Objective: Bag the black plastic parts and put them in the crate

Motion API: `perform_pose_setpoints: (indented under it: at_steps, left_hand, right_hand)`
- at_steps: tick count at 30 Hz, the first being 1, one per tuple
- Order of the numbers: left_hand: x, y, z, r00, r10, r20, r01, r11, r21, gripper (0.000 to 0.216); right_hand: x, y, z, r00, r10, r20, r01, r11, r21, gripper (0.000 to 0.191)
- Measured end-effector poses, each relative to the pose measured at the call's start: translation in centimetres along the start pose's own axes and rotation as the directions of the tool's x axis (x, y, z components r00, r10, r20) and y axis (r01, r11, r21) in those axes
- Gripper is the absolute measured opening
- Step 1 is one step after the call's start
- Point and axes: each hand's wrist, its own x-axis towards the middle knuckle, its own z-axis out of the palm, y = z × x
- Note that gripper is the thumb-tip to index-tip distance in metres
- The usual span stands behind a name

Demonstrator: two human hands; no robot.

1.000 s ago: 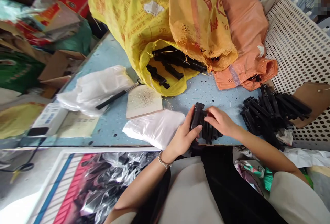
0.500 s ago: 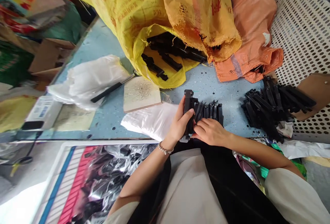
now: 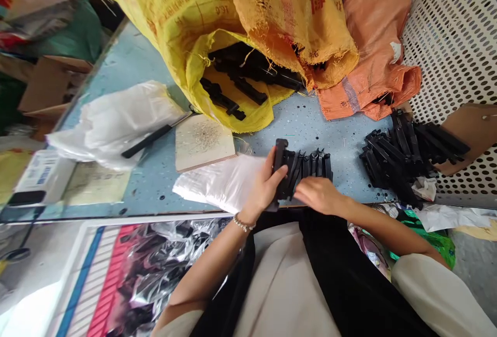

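Observation:
My left hand (image 3: 267,184) is wrapped round a long black plastic part (image 3: 280,158), held upright near the table's front edge. Just right of it, a row of similar black parts (image 3: 316,163) stands side by side on the blue table (image 3: 341,143). My right hand (image 3: 316,194) is at the near end of that row, fingers curled together and slightly blurred; whether anything sits in them is hidden. Beside my left hand lies a stack of clear plastic bags (image 3: 217,184).
A yellow woven sack (image 3: 186,16) gapes open with black parts inside. Orange sacks (image 3: 368,31) lean beside it. At right, a heap of black parts (image 3: 396,158) lies by a perforated white panel (image 3: 446,42). A wooden block (image 3: 204,143) and a black-handled tool (image 3: 147,140) lie left.
My right hand has drawn back slightly from the part in my left hand, leaving a small gap. The whole view has shifted a little. My left hand keeps its hold.

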Motion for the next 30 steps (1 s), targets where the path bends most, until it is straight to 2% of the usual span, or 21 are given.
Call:
perform_pose_setpoints:
  at_steps: [2, 4, 6, 8, 10, 12, 14, 16, 17, 20, 21, 24, 26, 28, 30]
  left_hand:
    - [1.5, -0.4, -0.9, 0.992, 0.110, -0.066, -0.085, 0.949, 0.304, 0.066]
    - [2.7, -1.0, -0.8, 0.993, 0.114, -0.024, -0.086, 0.856, 0.509, 0.054]
    - [3.2, -1.9, 0.5, 0.997, 0.038, 0.065, -0.069, 0.819, 0.570, 0.043]
    - [2.9, -2.9, 2.3, 0.994, 0.017, 0.106, -0.075, 0.818, 0.570, 0.041]
    - [2.2, -3.7, 3.8, 0.991, 0.090, 0.095, -0.129, 0.787, 0.603, 0.042]
    - [2.0, -4.0, 4.2, 0.977, 0.186, 0.109, -0.210, 0.711, 0.671, 0.044]
    - [3.1, -3.4, 3.4, 0.961, 0.224, 0.164, -0.271, 0.639, 0.719, 0.043]
    - [5.9, -2.1, 1.2, 0.958, 0.224, 0.180, -0.280, 0.583, 0.763, 0.038]
    - [7.9, -1.2, -0.2, 0.962, 0.229, 0.151, -0.256, 0.551, 0.794, 0.039]
    - [14.7, 1.5, -5.1, 0.954, 0.299, -0.035, -0.101, 0.426, 0.899, 0.051]
    - [16.7, 2.3, -6.5, 0.956, 0.284, -0.066, -0.056, 0.402, 0.914, 0.051]
    - [20.2, 4.2, -9.4, 0.985, 0.167, -0.036, -0.030, 0.379, 0.925, 0.044]
    - [19.9, 5.3, -9.8, 0.989, 0.143, 0.028, -0.080, 0.373, 0.924, 0.039]
    - [17.7, 6.4, -8.8, 0.979, 0.197, 0.048, -0.124, 0.392, 0.911, 0.038]
    - [14.2, 7.1, -7.0, 0.961, 0.277, 0.013, -0.160, 0.516, 0.841, 0.039]
  right_hand:
    - [-0.4, 1.3, -0.5, 0.966, 0.253, -0.047, -0.255, 0.965, -0.066, 0.037]
    - [-0.8, 2.7, -0.5, 0.910, 0.403, -0.096, -0.413, 0.901, -0.132, 0.057]
    - [-1.2, 3.9, -0.1, 0.893, 0.441, -0.093, -0.451, 0.878, -0.161, 0.074]
    - [-1.5, 4.9, 0.2, 0.886, 0.459, -0.062, -0.462, 0.870, -0.173, 0.075]
    - [-1.9, 5.7, 0.1, 0.879, 0.477, -0.016, -0.472, 0.864, -0.177, 0.072]
    - [-2.3, 6.3, -0.3, 0.879, 0.476, 0.032, -0.464, 0.869, -0.172, 0.070]
    - [-2.6, 6.7, -0.9, 0.892, 0.449, 0.045, -0.437, 0.885, -0.163, 0.063]
    - [-2.6, 6.9, -1.3, 0.907, 0.421, -0.001, -0.417, 0.897, -0.144, 0.053]
    - [-2.5, 6.9, -1.3, 0.911, 0.410, -0.036, -0.411, 0.903, -0.123, 0.048]
    - [-2.0, 6.7, -1.2, 0.917, 0.386, -0.106, -0.389, 0.921, -0.014, 0.038]
    - [-1.8, 6.5, -1.1, 0.920, 0.375, -0.112, -0.375, 0.927, 0.025, 0.036]
    - [-1.6, 5.9, -1.1, 0.931, 0.342, -0.129, -0.328, 0.937, 0.118, 0.030]
    - [-1.6, 5.5, -1.4, 0.932, 0.324, -0.165, -0.295, 0.939, 0.178, 0.029]
    - [-1.2, 4.9, -1.9, 0.924, 0.318, -0.215, -0.264, 0.933, 0.244, 0.032]
    - [-0.2, 4.2, -2.3, 0.907, 0.315, -0.280, -0.237, 0.931, 0.277, 0.043]
